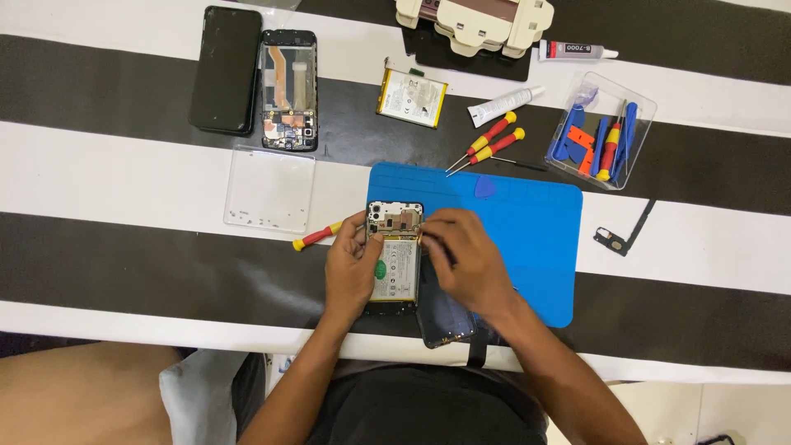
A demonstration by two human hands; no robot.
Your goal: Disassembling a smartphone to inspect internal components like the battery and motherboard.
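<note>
1. I see the opened phone (394,259) lying back-up at the left edge of the blue work mat (527,239), partly over the striped tabletop (124,156). Its battery faces the camera, with the circuit board above it.
2. The left hand (350,272) grasps the phone's left side, thumb resting on the battery face and fingers curled round the edge.
3. The right hand (465,264) is pinched closed at the phone's upper right edge, by the board. Whether it holds a small tool or part I cannot tell; the fingers hide it.
4. Judgement: the work at the board goes best if the left hand keeps the frame flat and steady while the right works in small, light motions, staying off the battery.
5. The phone's long axis runs away from the person; the camera end points to the far side of the table, the bottom end toward the body.
6. A dark panel (445,317) lies under the right wrist, touching the phone's lower right. A red-and-yellow screwdriver (317,236) lies just left of the left hand.
</note>
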